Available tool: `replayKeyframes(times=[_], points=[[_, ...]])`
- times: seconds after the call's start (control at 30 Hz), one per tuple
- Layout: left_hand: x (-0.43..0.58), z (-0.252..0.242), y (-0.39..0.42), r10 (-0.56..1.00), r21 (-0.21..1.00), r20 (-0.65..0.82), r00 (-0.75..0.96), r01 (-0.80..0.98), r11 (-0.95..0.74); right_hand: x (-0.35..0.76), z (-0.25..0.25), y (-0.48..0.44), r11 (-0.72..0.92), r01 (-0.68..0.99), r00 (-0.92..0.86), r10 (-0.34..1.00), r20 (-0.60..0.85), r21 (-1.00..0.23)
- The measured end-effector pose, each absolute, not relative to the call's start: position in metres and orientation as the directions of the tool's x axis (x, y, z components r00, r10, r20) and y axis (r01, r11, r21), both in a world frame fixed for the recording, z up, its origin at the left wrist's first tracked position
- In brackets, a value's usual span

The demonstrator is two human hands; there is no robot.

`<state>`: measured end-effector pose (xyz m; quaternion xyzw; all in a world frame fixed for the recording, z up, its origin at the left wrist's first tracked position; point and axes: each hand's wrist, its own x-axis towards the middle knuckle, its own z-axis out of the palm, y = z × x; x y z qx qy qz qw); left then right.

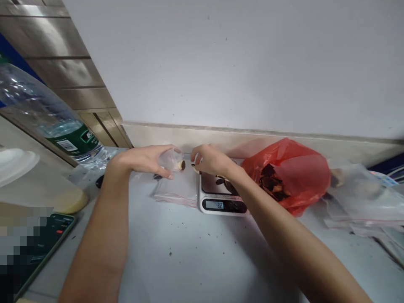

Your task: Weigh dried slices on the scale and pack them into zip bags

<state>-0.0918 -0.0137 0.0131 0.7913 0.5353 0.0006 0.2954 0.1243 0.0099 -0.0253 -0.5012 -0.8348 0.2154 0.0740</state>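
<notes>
Holding small clear bag (pixel 172 160) in left hand (pixel 143 160), right hand (pixel 210 160) over scale (pixel 221 198)

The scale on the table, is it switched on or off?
On. The scale has a lit display showing digits, and dark pieces lie on its platform. The left hand holds a clear bag nearby.

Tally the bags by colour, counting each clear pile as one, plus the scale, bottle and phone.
Red bag: 1
Clear-bag piles: 2
Clear bag in left hand: 1
Scale: 1
Bottle: 1
Phone: 1
Total: 7
</notes>
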Motion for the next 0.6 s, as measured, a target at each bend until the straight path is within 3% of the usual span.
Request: replayKeyframes(times=[0.1, 0.2, 0.3, 0.43, 0.53, 0.6], points=[[-0.087, 0.012, -0.012, 0.847, 0.432, -0.342, 0.407, 0.868, -0.243, 0.135, -0.018, 0.011, 0.382, 0.695, -0.485, 0.874, -0.006, -0.61], [-0.077, 0.013, -0.013, 0.839, 0.463, -0.305, 0.45, 0.84, -0.282, 0.145, -0.008, 0.005, 0.422, 0.377, -0.521, 0.832, 0.188, -0.825], [-0.067, 0.017, -0.016, 0.841, 0.516, -0.221, 0.494, 0.791, -0.329, 0.159, 0.001, -0.007, 0.475, 0.228, -0.488, 0.811, 0.322, -0.85], [-0.063, 0.019, -0.018, 0.844, 0.586, -0.101, 0.527, 0.717, -0.377, 0.189, 0.008, -0.021, 0.435, 0.532, -0.364, 0.892, 0.268, -0.727], [-0.063, 0.016, -0.015, 0.805, 0.687, 0.0, 0.594, 0.585, -0.431, 0.209, 0.005, -0.03, 0.338, 0.77, -0.401, 0.916, 0.002, -0.541], [-0.061, 0.015, -0.014, 0.77, 0.745, 0.086, 0.633, 0.472, -0.472, 0.214, 0.001, -0.033, 0.325, 0.83, -0.438, 0.883, -0.168, -0.452]])
